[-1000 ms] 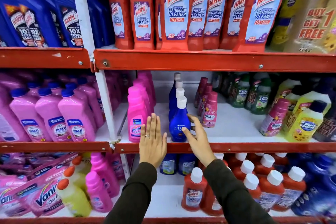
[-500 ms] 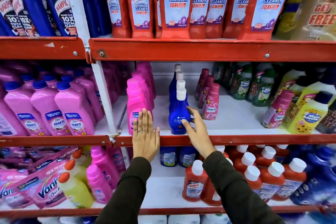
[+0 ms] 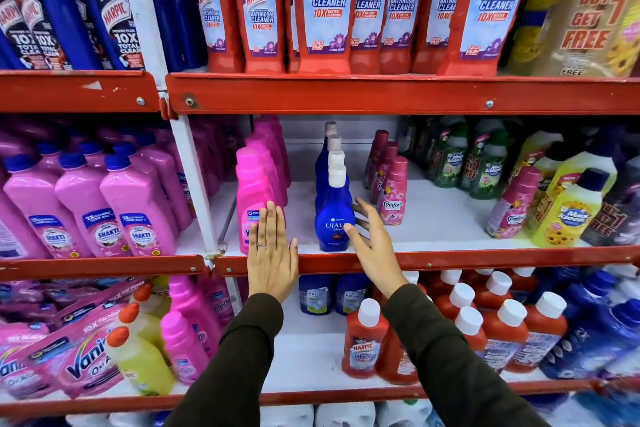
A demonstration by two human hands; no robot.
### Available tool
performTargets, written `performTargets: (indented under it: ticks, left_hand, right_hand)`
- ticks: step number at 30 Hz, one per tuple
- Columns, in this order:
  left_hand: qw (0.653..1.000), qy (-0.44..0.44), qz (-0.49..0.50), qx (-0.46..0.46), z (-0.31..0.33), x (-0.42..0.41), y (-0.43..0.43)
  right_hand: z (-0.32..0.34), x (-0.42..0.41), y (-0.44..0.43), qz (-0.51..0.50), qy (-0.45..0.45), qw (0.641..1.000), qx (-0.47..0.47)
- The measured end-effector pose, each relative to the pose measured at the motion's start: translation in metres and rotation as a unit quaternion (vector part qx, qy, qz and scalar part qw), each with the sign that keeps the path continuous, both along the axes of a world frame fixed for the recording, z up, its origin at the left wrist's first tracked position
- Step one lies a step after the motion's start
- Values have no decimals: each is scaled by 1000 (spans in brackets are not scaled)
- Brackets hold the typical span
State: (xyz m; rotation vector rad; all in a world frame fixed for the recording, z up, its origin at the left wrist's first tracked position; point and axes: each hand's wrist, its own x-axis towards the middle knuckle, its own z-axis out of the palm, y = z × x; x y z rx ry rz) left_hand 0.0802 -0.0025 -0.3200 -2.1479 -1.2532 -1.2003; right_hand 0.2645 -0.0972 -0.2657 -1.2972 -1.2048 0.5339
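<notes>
A row of blue Ujala bottles [image 3: 333, 218] with white caps stands on the middle shelf [image 3: 450, 258], front to back. My right hand [image 3: 372, 246] is beside the front blue bottle, fingers spread, thumb touching its lower right side. My left hand [image 3: 272, 253] is held flat with straight fingers in front of a row of pink Vanish bottles [image 3: 251, 191]; its fingertips overlap the front bottle's label. A ring is on that hand. Both arms wear dark sleeves.
Red Harpic bathroom cleaner bottles [image 3: 325, 7] fill the upper shelf. Pink Comfort bottles [image 3: 393, 194] stand right of the blue row, Shakti bottles [image 3: 100, 204] at left, Max Kleen bottles [image 3: 568, 215] at right. More red Harpic bottles [image 3: 363, 343] stand below.
My left hand has shifted left, from the gap between the rows to the front pink bottle. My right hand stays by the front blue bottle. The view has tilted slightly.
</notes>
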Motion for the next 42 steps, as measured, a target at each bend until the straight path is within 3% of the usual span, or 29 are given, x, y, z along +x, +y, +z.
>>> performTargets:
  ticks: [12,18,25,30,37,42]
  left_hand:
    - [998,-2,-58,23,23,70,-48]
    - [998,33,-43,15,16,98,-51]
    - [999,31,-42,16,3,101,-44]
    - [999,27,-42,19,4,102,-45]
    - [999,27,-38,24,4,103,-44]
    - [999,34,-28,22,4,103,-44]
  right_hand:
    - [9,58,-53,-150,-48,987,38]
    - [19,103,-77,-255,-95,962,38]
    - [35,174,-82,-381,-63,922,-12]
    - [42,215,-79,-415,-39,907,-62]
    - [41,244,-70,-394,-5,912,-114]
    - [39,226,-73,-382,-31,921,-67]
